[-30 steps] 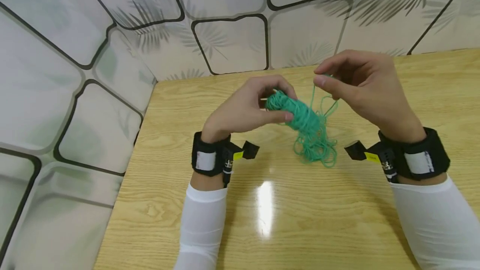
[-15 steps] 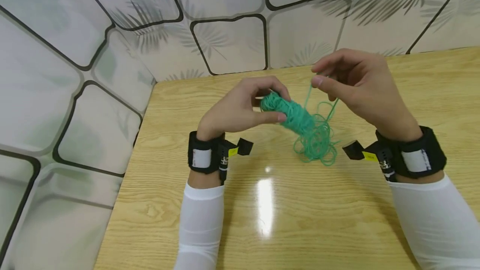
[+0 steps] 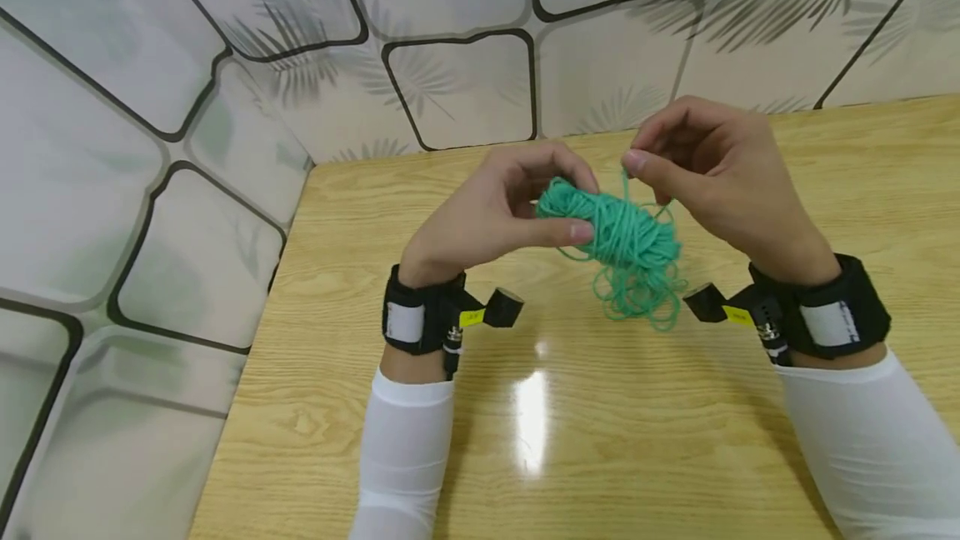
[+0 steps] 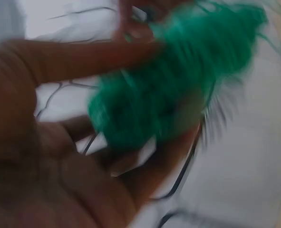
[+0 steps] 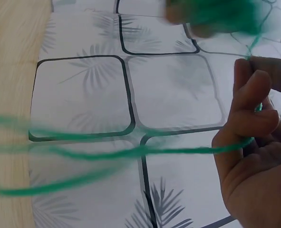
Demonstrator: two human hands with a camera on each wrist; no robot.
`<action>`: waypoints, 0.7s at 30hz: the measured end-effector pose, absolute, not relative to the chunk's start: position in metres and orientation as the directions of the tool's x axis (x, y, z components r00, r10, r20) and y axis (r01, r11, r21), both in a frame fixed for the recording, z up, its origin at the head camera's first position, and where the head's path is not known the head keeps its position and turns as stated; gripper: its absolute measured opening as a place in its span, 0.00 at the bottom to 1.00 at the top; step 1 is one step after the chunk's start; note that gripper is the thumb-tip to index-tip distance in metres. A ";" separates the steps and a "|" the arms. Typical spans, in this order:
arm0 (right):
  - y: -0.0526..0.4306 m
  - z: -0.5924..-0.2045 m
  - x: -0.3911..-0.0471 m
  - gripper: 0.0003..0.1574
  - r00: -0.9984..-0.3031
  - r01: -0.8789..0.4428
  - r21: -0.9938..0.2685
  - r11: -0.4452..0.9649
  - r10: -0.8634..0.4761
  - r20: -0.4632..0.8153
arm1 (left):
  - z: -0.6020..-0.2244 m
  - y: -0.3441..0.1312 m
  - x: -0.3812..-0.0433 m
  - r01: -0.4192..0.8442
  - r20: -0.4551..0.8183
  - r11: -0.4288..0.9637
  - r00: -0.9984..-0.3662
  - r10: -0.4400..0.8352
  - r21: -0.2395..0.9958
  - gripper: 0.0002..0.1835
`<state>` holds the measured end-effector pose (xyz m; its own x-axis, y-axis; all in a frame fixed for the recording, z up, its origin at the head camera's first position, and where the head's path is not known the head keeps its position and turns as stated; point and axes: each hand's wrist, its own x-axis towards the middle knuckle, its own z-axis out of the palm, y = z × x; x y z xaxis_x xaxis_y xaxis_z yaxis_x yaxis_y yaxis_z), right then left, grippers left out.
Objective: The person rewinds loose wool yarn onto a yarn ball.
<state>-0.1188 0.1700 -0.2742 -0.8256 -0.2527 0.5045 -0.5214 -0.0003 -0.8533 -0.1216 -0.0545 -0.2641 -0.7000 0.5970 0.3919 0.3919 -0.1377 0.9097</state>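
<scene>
A bundle of green cord [image 3: 622, 227] is held up over the table, wound round its middle. My left hand [image 3: 502, 211] grips its left end between thumb and fingers; in the left wrist view the bundle [image 4: 178, 76] is blurred. To the right, my right hand [image 3: 720, 169] pinches a strand of the cord [image 3: 626, 186] between thumb and forefinger. In the right wrist view the strand [image 5: 192, 150] also passes through the curled fingers and trails off left. Loose loops [image 3: 641, 294] of cord hang or lie below the bundle; which of the two I cannot tell.
Under both hands is a wooden table [image 3: 600, 440] with a glossy surface. A patterned wall covering [image 3: 465, 90] with dark outlines and leaf prints rises behind it and on the left. Each wrist wears a black strap [image 3: 420, 311] with a small camera.
The bundle has swung and turned in my left hand, dipping left and then returning right, its wound side now facing the head view. My right hand stays nearly in place with the strand.
</scene>
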 end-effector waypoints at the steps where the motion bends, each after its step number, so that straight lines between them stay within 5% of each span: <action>1: 0.169 -0.274 -0.119 0.08 -0.823 -0.521 -0.854 -0.024 -0.251 0.509 | -0.263 -0.053 -0.121 0.305 0.421 -0.291 -0.693 0.585 0.907 0.12; 4: 0.166 -0.276 -0.120 0.07 -0.810 -0.536 -0.844 -0.020 -0.271 0.521 | -0.259 -0.045 -0.121 0.346 0.526 -0.458 -0.773 0.356 0.819 0.13; 7: 0.162 -0.270 -0.114 0.06 -0.800 -0.564 -0.821 0.093 -0.306 0.515 | -0.264 -0.043 -0.125 0.528 0.521 -0.004 -0.836 0.173 0.849 0.13; 10: 0.164 -0.269 -0.112 0.06 -0.800 -0.580 -0.802 0.143 -0.286 0.528 | -0.268 -0.049 -0.128 0.513 0.404 0.356 -0.850 0.338 0.782 0.12; 12: 0.167 -0.270 -0.114 0.06 -0.808 -0.573 -0.810 0.125 -0.253 0.532 | -0.269 -0.053 -0.129 0.499 0.298 0.266 -0.783 0.545 0.825 0.12; 14: 0.168 -0.272 -0.117 0.08 -0.816 -0.554 -0.831 0.050 -0.234 0.529 | -0.267 -0.054 -0.128 0.360 0.275 -0.007 -0.701 0.658 0.933 0.11; 17: 0.166 -0.271 -0.116 0.08 -0.812 -0.550 -0.831 0.081 -0.283 0.510 | -0.267 -0.049 -0.128 0.268 0.407 -0.318 -0.729 0.550 0.909 0.12; 19: 0.164 -0.270 -0.114 0.07 -0.790 -0.574 -0.803 0.158 -0.364 0.493 | -0.268 -0.047 -0.130 0.407 0.479 -0.259 -0.798 0.367 0.876 0.12; 21: 0.164 -0.270 -0.112 0.06 -0.754 -0.628 -0.732 0.263 -0.439 0.489 | -0.270 -0.047 -0.131 0.466 0.441 0.054 -0.863 0.248 0.883 0.12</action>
